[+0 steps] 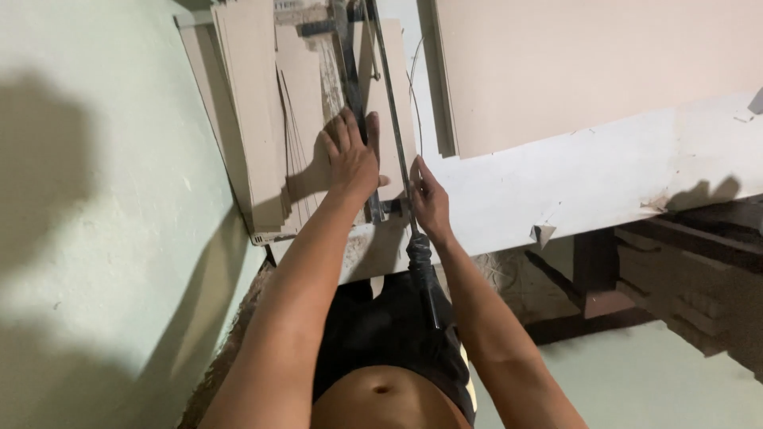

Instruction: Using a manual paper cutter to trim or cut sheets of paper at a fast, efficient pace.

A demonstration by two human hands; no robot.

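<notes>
While the left hand (350, 155) lies flat and open, fingers spread toward twelve o'clock, it presses down on a stack of brown cardboard sheets (306, 103) without gripping them. The right hand (429, 202), just to its three o'clock, is curled around the long metal lever (389, 103) of a cutter; the fingers wrap the bar, though how tightly is hard to make out, since the back of the hand covers the grasp. A black handle grip (425, 282) runs from that hand toward six o'clock, its end lost against dark shorts. The lever climbs toward twelve o'clock and is cut off by the top edge. Where blade meets cardboard is hidden beneath the left hand and the dark metal frame between the hands. More cardboard strips (250, 95) stand at eleven o'clock of the left hand, their tops cropped. The white surface (572, 175) carrying everything stretches toward three o'clock, with a large brown board (588, 63) lying on it, its far edges out of view. A pale green wall (95, 238) fills the nine o'clock side, shadowed. Beneath the surface at four o'clock, dark wooden parts are too dim to tell apart.
</notes>
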